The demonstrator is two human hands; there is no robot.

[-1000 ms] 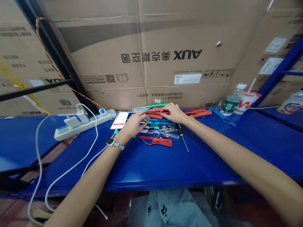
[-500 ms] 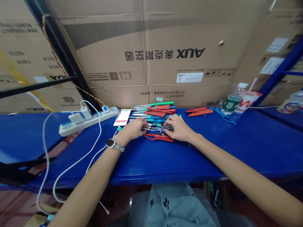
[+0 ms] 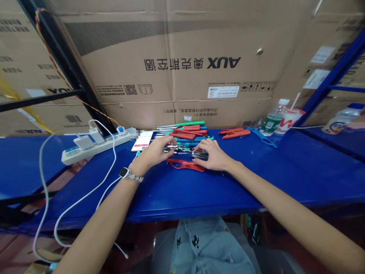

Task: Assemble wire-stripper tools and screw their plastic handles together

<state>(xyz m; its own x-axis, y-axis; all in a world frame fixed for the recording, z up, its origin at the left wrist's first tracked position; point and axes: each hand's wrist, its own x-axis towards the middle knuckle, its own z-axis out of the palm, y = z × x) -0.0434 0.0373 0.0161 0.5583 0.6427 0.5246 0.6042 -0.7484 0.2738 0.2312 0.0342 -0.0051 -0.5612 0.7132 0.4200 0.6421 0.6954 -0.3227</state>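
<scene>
My left hand (image 3: pixel 158 151) is closed, with thumb and fingertips at a thin silver rod (image 3: pixel 172 146). My right hand (image 3: pixel 213 154) curls around a dark, see-through part (image 3: pixel 202 154); its far side is hidden by the fingers. Thin pale wires (image 3: pixel 185 149) lie between the two hands, too small to trace end to end. Just in front of them on the blue table rests a red handle casing (image 3: pixel 186 165) with a loop opening. Behind the hands lies a row of long-stemmed lighters with red handles (image 3: pixel 186 132), one green-handled lighter (image 3: pixel 191 123) and blue ones.
A phone (image 3: pixel 142 140) and a white power strip (image 3: pixel 97 146) with loose white cables stand left. Orange casings (image 3: pixel 235 133), a blue casing (image 3: pixel 265 137), a water bottle (image 3: pixel 274 120) and a red-white cup (image 3: pixel 289 121) sit right. A large cardboard box (image 3: pixel 182 45) walls the back.
The view has shifted slightly. My right fingers have spread a little around the dark part, showing more of it. Both hands stay over the wires.
</scene>
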